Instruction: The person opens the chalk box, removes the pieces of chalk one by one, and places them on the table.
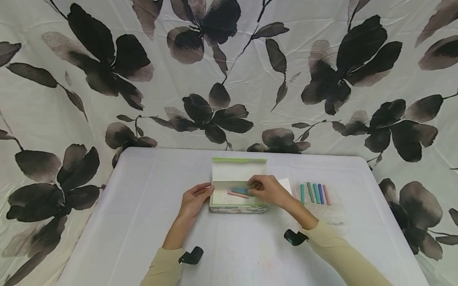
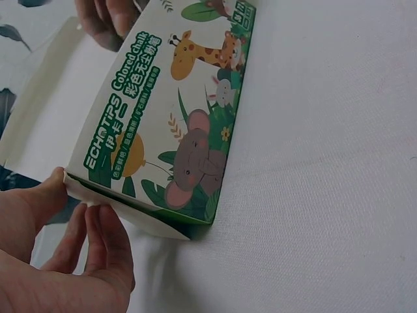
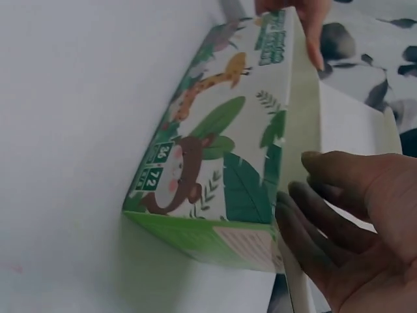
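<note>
Status appears partial: 5 chalk sticks (image 1: 316,194) lie in a row on the tabletop (image 1: 143,222), others (image 1: 237,194) inside the open box (image 1: 237,209). Left hand (image 1: 195,200): fingers pinch the end flap (image 2: 140,218). Right hand (image 1: 268,190): fingers bent at the opening; grip cannot be confirmed.

Backdrop (image 1: 250,79): off-white cloth, lightly wrinkled, filling the head view behind and beside the table; pieces of it show in the top corners of both wrist views.
Blossoms (image 1: 103,59): large, printed in black fading to brownish grey, scattered over the whole cloth.
Leaves (image 1: 33,74): the same dark tones, joined by thin stems (image 1: 245,48).
Table (image 1: 150,178): white, far corners rounded, far edge against the backdrop; the left wrist view shows a fine weave.
Grey smudge (image 1: 334,222): faint and dusty, toward the table's right side.
Pinkish marks (image 1: 262,264): very pale, near the front edge of the head view.
</note>
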{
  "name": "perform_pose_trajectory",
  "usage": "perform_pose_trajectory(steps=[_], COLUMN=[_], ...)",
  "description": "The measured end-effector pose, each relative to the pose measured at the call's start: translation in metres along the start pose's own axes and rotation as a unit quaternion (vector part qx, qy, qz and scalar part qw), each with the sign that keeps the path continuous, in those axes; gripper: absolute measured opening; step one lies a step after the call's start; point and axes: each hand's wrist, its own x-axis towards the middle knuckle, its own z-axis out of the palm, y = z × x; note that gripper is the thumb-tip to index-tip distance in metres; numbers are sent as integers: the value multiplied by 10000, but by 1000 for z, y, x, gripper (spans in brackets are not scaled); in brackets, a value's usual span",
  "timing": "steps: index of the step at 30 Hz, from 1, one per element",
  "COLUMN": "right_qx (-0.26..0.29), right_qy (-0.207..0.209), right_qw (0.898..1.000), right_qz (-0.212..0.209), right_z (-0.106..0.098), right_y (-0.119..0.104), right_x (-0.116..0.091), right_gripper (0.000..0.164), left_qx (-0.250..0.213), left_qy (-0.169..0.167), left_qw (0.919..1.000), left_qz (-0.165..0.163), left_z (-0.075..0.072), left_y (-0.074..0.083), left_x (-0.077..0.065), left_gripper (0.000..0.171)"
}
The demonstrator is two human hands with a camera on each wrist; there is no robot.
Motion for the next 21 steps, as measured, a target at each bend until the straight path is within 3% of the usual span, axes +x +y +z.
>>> perform_pose_trajectory(steps=[9,21], right_qx=[-970,-1932], right_qy=[-344,-305], right_qw=[9947,9806], right_qz=[-67,84], right_z=[26,44], right_y=[-2,-5], right_x=[12,18], right_gripper=[12,8], left_qx=[24,22], left_qy=[14,-83], left_qw=[10000,9999], left_qz=[12,100], left_z=[-1,-1], left_y=[0,-2], left_x=[-2,-2], left_gripper=[42,45])
